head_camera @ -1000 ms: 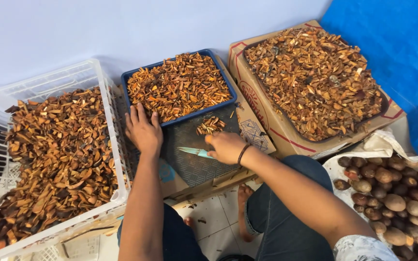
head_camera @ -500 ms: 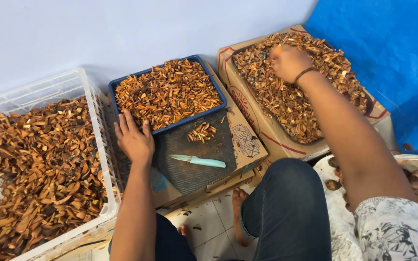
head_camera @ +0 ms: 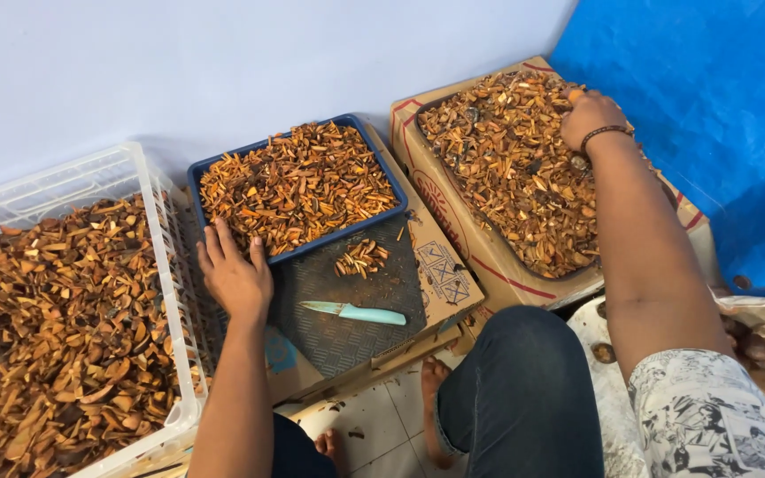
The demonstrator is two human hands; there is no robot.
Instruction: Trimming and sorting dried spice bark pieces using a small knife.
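Nearest, a knife (head_camera: 353, 312) with a pale teal handle lies on a dark textured mat (head_camera: 347, 292), untouched, at about 4 o'clock from the left hand (head_camera: 235, 276). That hand rests flat, fingers apart and empty, on the near rim of the blue tray (head_camera: 195, 177) of cut brown pieces. A small heap of cut pieces (head_camera: 361, 257) sits on the mat at 3 o'clock from it. At 9 o'clock stands a white crate (head_camera: 148, 186) of larger husk pieces. Farthest, at 1 o'clock, the right hand (head_camera: 591, 115) lies knuckles up in the chips of the cardboard box (head_camera: 418, 181); whether it grips anything, I cannot tell.
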